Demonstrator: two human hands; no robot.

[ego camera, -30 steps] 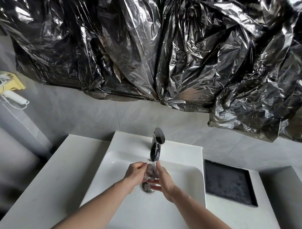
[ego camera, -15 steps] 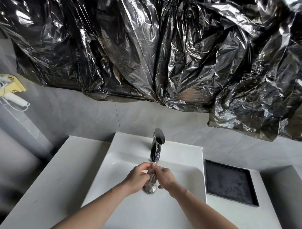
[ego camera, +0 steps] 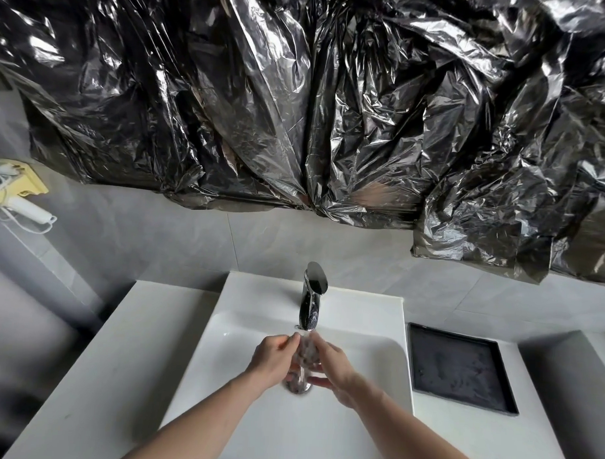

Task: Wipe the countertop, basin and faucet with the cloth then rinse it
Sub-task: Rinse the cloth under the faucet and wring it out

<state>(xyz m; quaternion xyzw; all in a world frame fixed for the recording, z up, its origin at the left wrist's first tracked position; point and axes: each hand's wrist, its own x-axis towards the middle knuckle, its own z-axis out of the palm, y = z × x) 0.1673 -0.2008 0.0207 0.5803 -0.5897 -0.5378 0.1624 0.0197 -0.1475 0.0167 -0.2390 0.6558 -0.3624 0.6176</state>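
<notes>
Both hands have closed back in under the faucet [ego camera: 311,298], left hand [ego camera: 272,360] and right hand [ego camera: 334,366] fingers curled round the cloth [ego camera: 305,353], so rinsing looks underway.

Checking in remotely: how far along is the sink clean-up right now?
It looks like the last step. The countertop and basin show no obvious dirt, though whether they were wiped cannot be confirmed. In hand: the left hand and right hand hold the cloth between them under the faucet, over the drain; a stream seems to run. Left: finishing the rinse.
</notes>
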